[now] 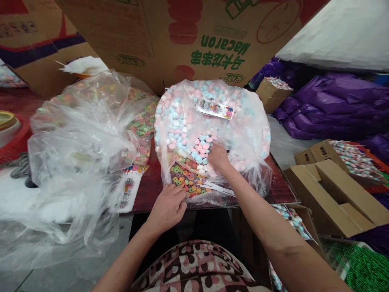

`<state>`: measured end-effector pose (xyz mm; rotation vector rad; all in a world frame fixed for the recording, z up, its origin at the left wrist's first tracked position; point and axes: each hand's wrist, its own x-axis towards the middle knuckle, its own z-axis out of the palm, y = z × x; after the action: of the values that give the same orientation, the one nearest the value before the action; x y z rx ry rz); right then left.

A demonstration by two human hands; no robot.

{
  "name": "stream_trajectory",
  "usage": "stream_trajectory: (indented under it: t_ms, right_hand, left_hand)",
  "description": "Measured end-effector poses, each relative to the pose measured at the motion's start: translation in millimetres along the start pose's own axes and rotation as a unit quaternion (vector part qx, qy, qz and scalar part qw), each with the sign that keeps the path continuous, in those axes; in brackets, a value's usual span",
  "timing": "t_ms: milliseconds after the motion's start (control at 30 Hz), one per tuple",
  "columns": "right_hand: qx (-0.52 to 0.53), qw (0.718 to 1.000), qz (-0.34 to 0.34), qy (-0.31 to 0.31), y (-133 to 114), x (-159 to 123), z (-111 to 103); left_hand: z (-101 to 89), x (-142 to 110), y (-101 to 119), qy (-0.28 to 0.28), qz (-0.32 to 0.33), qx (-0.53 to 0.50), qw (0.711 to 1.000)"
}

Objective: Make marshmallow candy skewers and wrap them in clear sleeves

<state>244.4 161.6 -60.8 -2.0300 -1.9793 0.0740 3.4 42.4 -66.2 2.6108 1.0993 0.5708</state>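
A large clear plastic bag (255,121) full of pink, blue and white puffed candies (174,125) lies in front of me. My right hand (218,157) reaches into the bag's opening among the candies; its fingertips are hidden there. Just below, colourful ring-shaped cereal pieces (188,176) lie at the bag's near edge. My left hand (170,205) rests beside these rings with its fingers curled in; what they hold, if anything, does not show. Several thin white sticks (217,187) lie right of the rings. A printed packet (215,108) sits on top of the bag.
A clear bag of cereal rings (142,121) and crumpled plastic (75,170) lie left on the dark red table (282,190). A big cardboard box (170,44) stands behind. Right are an open carton (340,194), purple bundles (343,105) and green strands (364,267).
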Motion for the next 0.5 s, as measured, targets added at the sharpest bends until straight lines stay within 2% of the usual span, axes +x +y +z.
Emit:
stream_trajectory:
  t_ms: [100,200,433,500]
  right_hand:
    - [0.037,0.999,0.012,-0.003,-13,-7,-8]
    - [0.069,0.998,0.008,-0.009,-7,-16,-22]
    - [0.065,0.998,0.007,-0.003,58,-33,-65]
    - [0.062,0.998,0.009,-0.007,69,-43,-81]
  left_hand:
    - [0.6,1,-1,0.002,-0.002,0.0,1.0]
    - [0.5,1,-1,0.011,-0.004,-0.003,1.0]
    - [2.5,-1,-4,0.02,0.003,0.015,1.0]
    - [3.0,-1,-4,0.022,0.005,0.018,1.0]
